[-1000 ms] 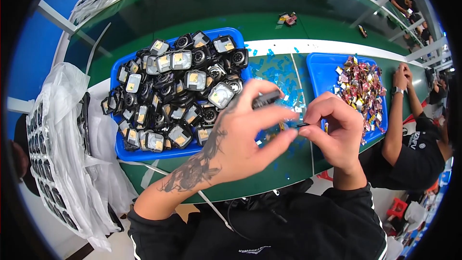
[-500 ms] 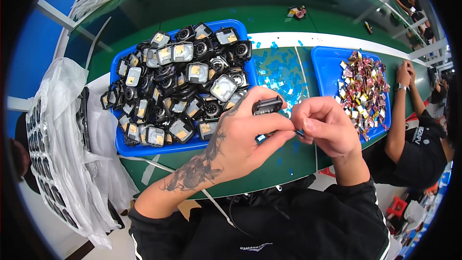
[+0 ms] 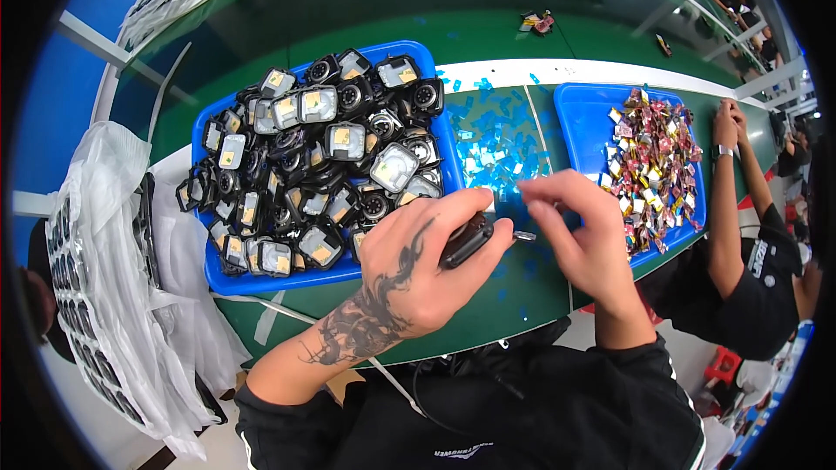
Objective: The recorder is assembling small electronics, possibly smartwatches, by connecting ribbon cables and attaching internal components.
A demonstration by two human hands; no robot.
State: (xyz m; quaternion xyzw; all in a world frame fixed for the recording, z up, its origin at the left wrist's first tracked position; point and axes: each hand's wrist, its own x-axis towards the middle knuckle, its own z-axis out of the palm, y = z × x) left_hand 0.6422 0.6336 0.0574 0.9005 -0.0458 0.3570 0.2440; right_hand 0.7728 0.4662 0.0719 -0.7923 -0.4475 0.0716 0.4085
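Observation:
My left hand (image 3: pixel 422 274) is closed around a black smartwatch case (image 3: pixel 468 241), tilted between thumb and fingers. A small shiny piece (image 3: pixel 524 236) sticks out past the left thumb; its kind is unclear. Just to the right hovers my right hand (image 3: pixel 592 231), thumb and fingers apart, nothing visible in them. Beyond both hands, small blue film pieces (image 3: pixel 501 135) lie scattered on the green table. Left of them stands a blue tray (image 3: pixel 427 57) heaped with black watch cases (image 3: pixel 344 141), many showing grey, tan-labelled insides.
At right, another blue tray (image 3: pixel 579 122) holds a pile of small pink, yellow and white parts (image 3: pixel 649 157). A co-worker's arms (image 3: pixel 724 183) rest past it. White plastic wrapping (image 3: pixel 113 278) covers stacked trays at left. A white strip (image 3: pixel 601 72) crosses the table behind.
My right hand has let go of the small blue strip it pinched and its fingers have spread apart. The left hand has turned the watch case and come slightly nearer to me.

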